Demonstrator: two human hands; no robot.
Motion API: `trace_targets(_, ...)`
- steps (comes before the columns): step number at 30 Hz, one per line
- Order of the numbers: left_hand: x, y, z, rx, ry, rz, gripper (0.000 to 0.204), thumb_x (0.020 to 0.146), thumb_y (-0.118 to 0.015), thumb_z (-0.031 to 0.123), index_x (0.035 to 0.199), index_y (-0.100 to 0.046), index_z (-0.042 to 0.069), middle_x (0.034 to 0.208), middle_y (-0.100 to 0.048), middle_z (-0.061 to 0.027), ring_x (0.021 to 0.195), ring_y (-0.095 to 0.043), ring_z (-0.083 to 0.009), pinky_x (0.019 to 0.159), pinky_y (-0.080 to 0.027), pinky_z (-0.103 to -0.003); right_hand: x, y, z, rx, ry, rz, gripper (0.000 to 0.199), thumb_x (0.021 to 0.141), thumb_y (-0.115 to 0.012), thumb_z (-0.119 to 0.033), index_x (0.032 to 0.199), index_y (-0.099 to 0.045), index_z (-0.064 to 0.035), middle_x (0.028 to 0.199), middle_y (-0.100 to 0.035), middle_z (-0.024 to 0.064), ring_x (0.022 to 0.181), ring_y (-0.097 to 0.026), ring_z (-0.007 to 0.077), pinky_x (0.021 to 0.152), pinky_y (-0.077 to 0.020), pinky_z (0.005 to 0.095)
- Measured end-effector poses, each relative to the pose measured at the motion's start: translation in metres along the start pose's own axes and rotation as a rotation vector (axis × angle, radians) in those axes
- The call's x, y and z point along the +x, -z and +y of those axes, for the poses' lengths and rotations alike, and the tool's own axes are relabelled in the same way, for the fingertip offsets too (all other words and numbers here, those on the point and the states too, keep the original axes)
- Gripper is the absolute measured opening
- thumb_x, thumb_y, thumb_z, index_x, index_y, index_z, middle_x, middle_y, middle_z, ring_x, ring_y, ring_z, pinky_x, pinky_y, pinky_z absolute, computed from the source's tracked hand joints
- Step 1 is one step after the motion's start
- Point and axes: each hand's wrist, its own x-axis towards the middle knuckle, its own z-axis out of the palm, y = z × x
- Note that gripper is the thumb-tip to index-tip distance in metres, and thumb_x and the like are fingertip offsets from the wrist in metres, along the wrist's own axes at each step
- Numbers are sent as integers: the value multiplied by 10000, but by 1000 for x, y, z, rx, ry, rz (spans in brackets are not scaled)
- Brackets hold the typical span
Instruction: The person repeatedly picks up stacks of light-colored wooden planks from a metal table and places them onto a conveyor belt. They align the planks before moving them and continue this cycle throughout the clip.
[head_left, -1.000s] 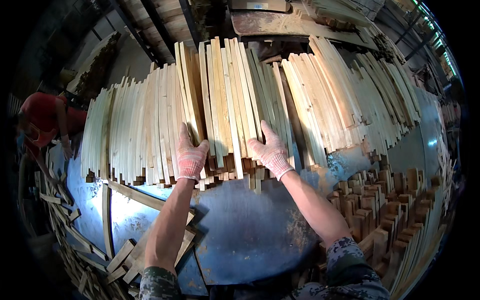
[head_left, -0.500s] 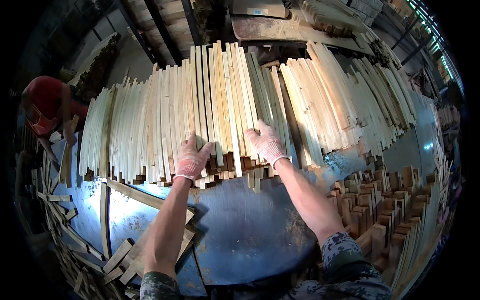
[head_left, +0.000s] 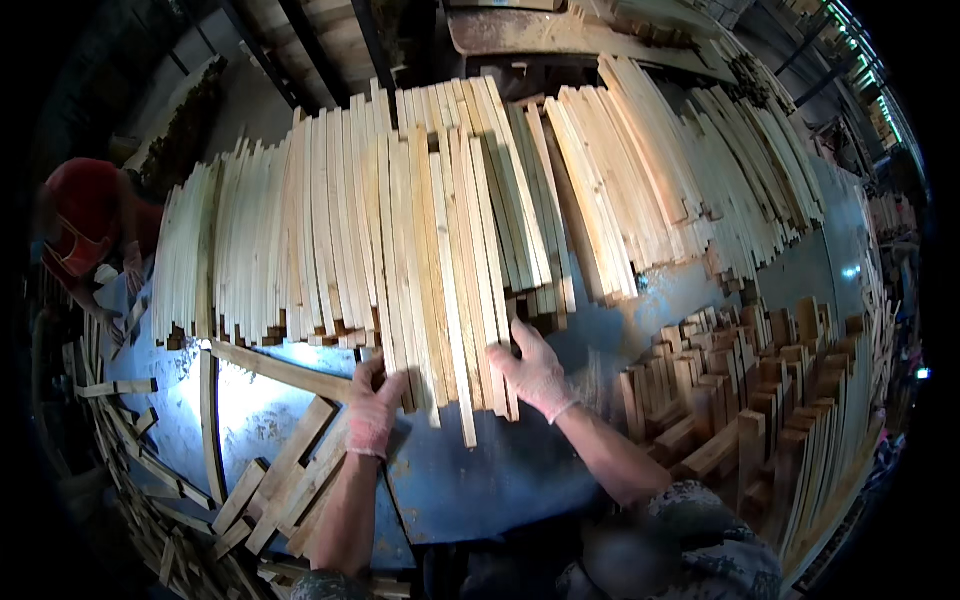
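Note:
A bundle of long, narrow wooden strips [head_left: 445, 290] juts toward me from the wide row of strips. My left hand [head_left: 374, 412], in a pale knitted glove, is closed on the bundle's left edge near its front end. On the opposite edge my right hand [head_left: 538, 376], gloved alike, presses inward, so the strips are squeezed between both hands. Their front ends are uneven, one sticking out farthest. Behind and left of the bundle lie more upright-running strips [head_left: 240, 245]; others [head_left: 625, 180] lie to the right. The fingers under the bundle are partly hidden.
Stacked short wooden blocks [head_left: 750, 390] fill the right side of the blue metal table [head_left: 470, 500]. Loose offcuts [head_left: 285, 470] lie at the left front, with a scrap heap [head_left: 150, 460] beyond them. A person in red [head_left: 90, 215] works at the far left.
Both hands have drawn the bundle of strips toward me, out past the front of the row. The person at the left has lowered the piece of wood in their hand.

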Motion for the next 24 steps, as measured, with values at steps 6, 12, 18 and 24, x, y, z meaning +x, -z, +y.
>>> trace_targets(6, 41, 1, -21, -333, 101, 0, 210, 965, -794, 120, 1106, -656, 48, 955, -648, 19, 909, -584, -115, 859, -496, -296, 29, 7, 23, 402, 103, -139, 768, 1072, -701, -361, 1693, -378, -47, 1329, -690, 76, 1210, -610, 140, 1088, -474, 302)
trace_targets(12, 52, 7, -27, -368, 206, -120, 826, 919, -875, 291, 1559, -488, -59, 1426, -656, -138, 1270, -645, -246, 1098, -520, -387, 53, 4, 16, 450, -145, -189, 787, 1056, -735, -348, 1684, -383, -28, 1577, -587, 143, 1463, -512, 182, 1218, -410, 331)
trace_targets(18, 50, 5, -32, -350, 266, -193, 1002, 869, -914, 370, 1638, -396, -9, 1490, -622, -158, 1328, -629, -286, 1120, -526, -421, 25, -12, 2, 856, -165, -292, 1042, 900, -886, -167, 1731, -262, -97, 1547, -574, 109, 1339, -603, 190, 1173, -482, 371)
trace_targets(24, 10, -1, -6, -401, 159, -291, 1144, 734, -994, 296, 1667, -369, 78, 1427, -650, -145, 1302, -644, -295, 1111, -548, -447, 16, -24, -11, 904, -141, -230, 902, 783, -896, -10, 1569, -456, -54, 1352, -678, 109, 1146, -699, 192, 1035, -587, 368)
